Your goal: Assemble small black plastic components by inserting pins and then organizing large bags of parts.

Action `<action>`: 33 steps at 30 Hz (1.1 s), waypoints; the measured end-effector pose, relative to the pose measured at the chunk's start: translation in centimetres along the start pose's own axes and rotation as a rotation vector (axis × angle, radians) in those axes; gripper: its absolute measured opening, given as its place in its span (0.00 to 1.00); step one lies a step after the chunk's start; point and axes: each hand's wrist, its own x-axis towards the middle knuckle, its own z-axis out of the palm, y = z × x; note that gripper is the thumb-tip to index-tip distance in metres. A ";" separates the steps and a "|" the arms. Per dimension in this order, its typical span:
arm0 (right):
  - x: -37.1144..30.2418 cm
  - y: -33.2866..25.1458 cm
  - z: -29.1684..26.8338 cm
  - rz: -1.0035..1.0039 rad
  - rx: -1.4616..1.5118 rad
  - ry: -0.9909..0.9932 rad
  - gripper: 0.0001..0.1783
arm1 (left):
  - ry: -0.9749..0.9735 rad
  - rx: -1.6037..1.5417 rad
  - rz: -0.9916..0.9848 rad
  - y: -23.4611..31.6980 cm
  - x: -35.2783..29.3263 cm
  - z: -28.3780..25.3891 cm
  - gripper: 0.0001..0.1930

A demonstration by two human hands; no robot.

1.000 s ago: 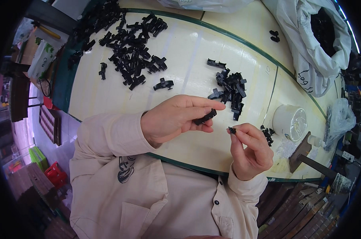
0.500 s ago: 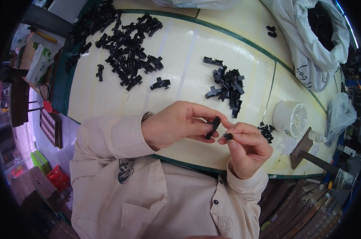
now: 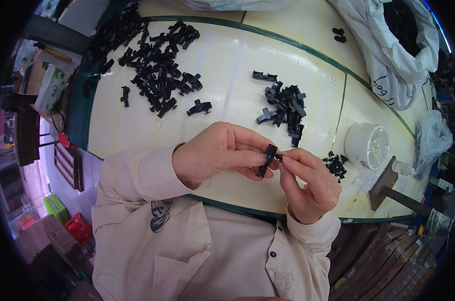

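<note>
Left hand (image 3: 215, 158) pinches black clip (image 3: 266, 160), long axis near upright, above table edge (image 3: 227, 204); right hand (image 3: 307, 183) fingertips pinch small black piece (image 3: 278, 157) against clip's upper end.

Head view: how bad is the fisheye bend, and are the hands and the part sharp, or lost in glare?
Head view: the table's green edge bows strongly and the corners go black; left hand, right hand and black clip are sharp at centre; light is even, with soft sheen on the cream tabletop and the white tub, no blown glare.
</note>
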 end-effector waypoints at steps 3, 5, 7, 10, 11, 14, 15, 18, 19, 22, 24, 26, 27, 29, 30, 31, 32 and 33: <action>-0.1 0.1 0.0 -0.011 -0.014 -0.015 0.14 | 0.010 0.002 0.008 0.1 0.0 0.1 0.15; 0.0 -0.1 0.0 -0.002 -0.010 -0.012 0.14 | 0.023 0.010 0.001 0.2 -0.1 0.1 0.15; 0.1 -0.1 0.1 0.007 -0.004 -0.010 0.14 | 0.003 -0.001 0.001 0.2 -0.1 0.0 0.15; 0.0 -0.2 0.1 0.000 -0.006 -0.011 0.14 | -0.030 -0.015 -0.001 0.2 -0.2 -0.2 0.15; 0.0 -0.3 0.2 0.004 -0.015 -0.006 0.14 | -0.037 -0.018 -0.001 0.2 -0.2 -0.2 0.15; 0.0 -0.1 0.2 -0.001 -0.014 -0.014 0.14 | -0.035 -0.026 0.017 0.0 -0.1 -0.2 0.14; -0.1 0.0 0.2 -0.007 -0.011 -0.023 0.14 | -0.033 -0.026 0.017 0.1 -0.2 -0.2 0.14; 0.0 0.2 0.2 -0.050 -0.029 -0.059 0.15 | 0.018 0.115 0.040 0.1 -0.2 0.0 0.13; -0.1 0.3 0.1 -0.049 -0.027 -0.061 0.15 | 0.037 0.171 0.080 -0.1 -0.2 0.1 0.13; -0.2 0.5 -0.2 -0.102 -0.072 -0.111 0.15 | 0.054 0.234 0.119 -0.1 -0.2 0.1 0.12; -0.4 0.5 -0.5 -0.110 -0.088 -0.139 0.16 | 0.037 0.245 0.115 -0.1 0.0 0.2 0.12; -0.4 0.5 -0.4 -0.115 -0.086 -0.128 0.16 | 0.061 0.186 0.107 -0.3 0.1 0.4 0.12; -0.4 0.5 -0.5 -0.121 -0.083 -0.124 0.16 | 0.022 0.189 0.099 -0.4 0.1 0.5 0.12; -0.4 0.9 -0.5 -0.168 -0.070 -0.157 0.20 | 0.141 0.192 0.154 -0.6 -0.2 0.5 0.12; -0.3 0.9 -0.3 -0.171 -0.075 -0.158 0.21 | 0.089 0.192 0.141 -0.6 -0.3 0.6 0.12; -0.4 0.9 -0.2 -0.178 -0.069 -0.159 0.22 | 0.158 0.211 0.140 -0.5 -0.6 0.7 0.13; -0.8 0.7 -0.7 -0.158 -0.102 -0.146 0.22 | 0.230 0.230 0.140 -0.3 -0.5 0.6 0.13; -1.1 0.6 -0.8 -0.096 -0.190 -0.008 0.20 | 0.212 0.231 0.134 -0.2 -0.4 0.1 0.13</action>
